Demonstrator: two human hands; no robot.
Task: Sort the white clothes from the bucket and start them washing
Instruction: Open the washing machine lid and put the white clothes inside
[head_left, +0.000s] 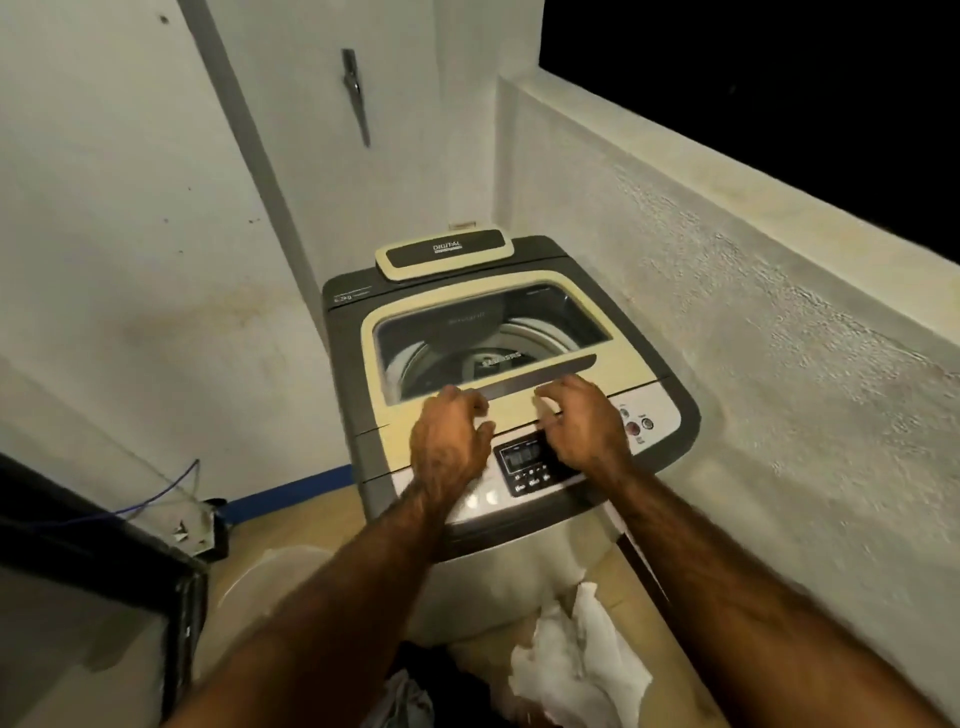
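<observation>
Head view: left hand (449, 441) and right hand (584, 428), fingers curled, touch the shut lid (514, 410); hold unclear. White clothes (576, 654) lie well apart, below.

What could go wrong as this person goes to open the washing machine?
The left hand and right hand are at the front edge of the shut lid. A digital scale sits just behind it on the washing machine; a lifted lid might knock it off. The white clothes lie on the floor beside darker cloth, so colours could get mixed in.
</observation>
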